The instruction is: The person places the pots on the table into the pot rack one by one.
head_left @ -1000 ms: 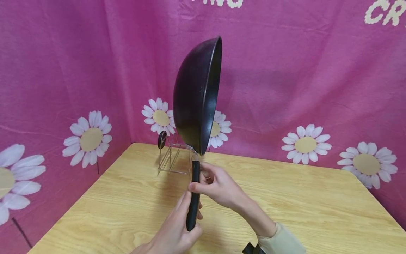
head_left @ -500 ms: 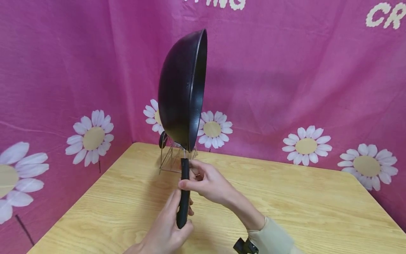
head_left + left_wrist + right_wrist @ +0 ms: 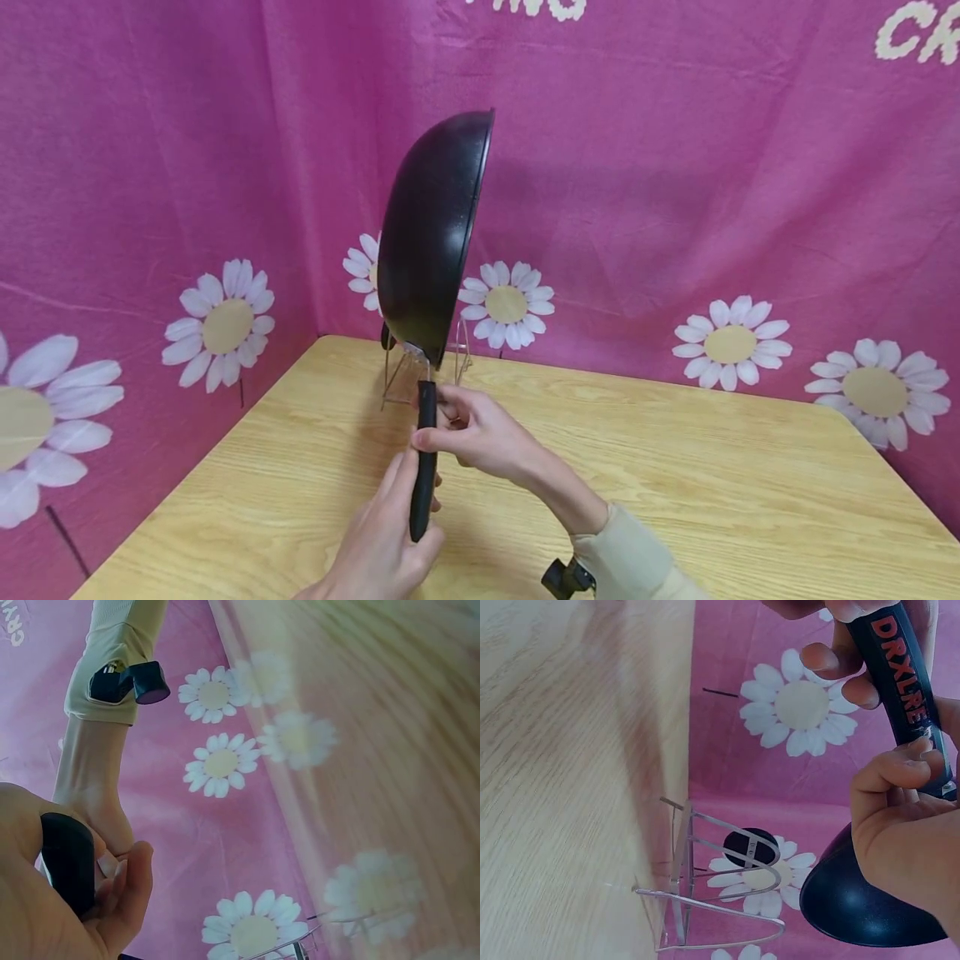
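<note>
A black wok (image 3: 431, 237) is held up on edge above the table, its rounded underside to the left and its rim to the right. My left hand (image 3: 382, 533) grips the lower end of its black handle (image 3: 423, 492). Higher up, near the wok, my right hand (image 3: 480, 429) pinches the same handle between thumb and fingers. Red lettering shows on the handle (image 3: 900, 671) in the right wrist view. Beyond the hands a wire rack (image 3: 727, 889) with a round black disc (image 3: 750, 847) stands on the table, partly hidden behind the wok in the head view.
The wooden table (image 3: 637, 483) reaches back to a pink cloth backdrop (image 3: 637, 167) printed with white daisies. Another pink cloth (image 3: 150, 167) borders the table's left side. A small black device (image 3: 566, 577) is strapped at the right sleeve.
Both hands have carried the wok leftward, so it covers more of the rack. It has also dropped slightly in the last half second and turned, showing less of its inside.
</note>
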A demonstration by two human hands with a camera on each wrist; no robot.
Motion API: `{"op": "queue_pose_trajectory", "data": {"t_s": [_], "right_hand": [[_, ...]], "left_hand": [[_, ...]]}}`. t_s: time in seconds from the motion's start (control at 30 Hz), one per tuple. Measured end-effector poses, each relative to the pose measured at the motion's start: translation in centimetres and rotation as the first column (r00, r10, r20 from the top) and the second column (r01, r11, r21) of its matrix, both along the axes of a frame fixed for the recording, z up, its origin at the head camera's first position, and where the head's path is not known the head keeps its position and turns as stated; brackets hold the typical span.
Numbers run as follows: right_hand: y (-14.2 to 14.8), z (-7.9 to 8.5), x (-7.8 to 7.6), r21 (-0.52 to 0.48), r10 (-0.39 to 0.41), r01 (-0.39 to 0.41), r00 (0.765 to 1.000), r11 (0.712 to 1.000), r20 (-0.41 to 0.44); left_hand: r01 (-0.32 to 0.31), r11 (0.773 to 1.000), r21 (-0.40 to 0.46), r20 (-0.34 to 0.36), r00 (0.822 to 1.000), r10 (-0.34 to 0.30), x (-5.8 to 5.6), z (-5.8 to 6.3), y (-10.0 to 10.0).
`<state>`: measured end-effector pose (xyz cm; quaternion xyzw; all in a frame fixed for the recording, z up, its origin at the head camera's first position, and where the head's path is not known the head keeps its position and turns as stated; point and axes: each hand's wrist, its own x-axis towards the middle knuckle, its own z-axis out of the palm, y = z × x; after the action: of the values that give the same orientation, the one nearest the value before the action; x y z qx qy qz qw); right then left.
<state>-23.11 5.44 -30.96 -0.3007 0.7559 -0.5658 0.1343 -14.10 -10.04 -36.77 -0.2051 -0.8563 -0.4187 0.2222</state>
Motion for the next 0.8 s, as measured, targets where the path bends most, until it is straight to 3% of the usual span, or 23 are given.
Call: {"op": "queue_pose_trajectory", "data": {"t_s": [0.23, 0.47, 0.8], "right_hand": [[0.3, -0.7, -0.2, 0.009, -0.003, 0.003, 1.0, 1.0, 0.028], [0.4, -1.7, -0.6, 0.008, 0.016, -0.016, 0.999, 1.0, 0.034], [0.4, -3.2, -0.8, 0.015, -0.008, 0.007, 0.996, 1.0, 0.085]], "left_hand": [[-0.017, 0.999, -0.046, -0.011, 1.0, 0.016, 0.0, -0.3, 0.1], [-0.011, 0.998, -0.056, 0.09, 0.996, 0.016, -0.1, -0.5, 0.1], [0.002, 0.996, -0.09, 0.167, 0.986, 0.013, -0.3, -0.7, -0.2]]}}
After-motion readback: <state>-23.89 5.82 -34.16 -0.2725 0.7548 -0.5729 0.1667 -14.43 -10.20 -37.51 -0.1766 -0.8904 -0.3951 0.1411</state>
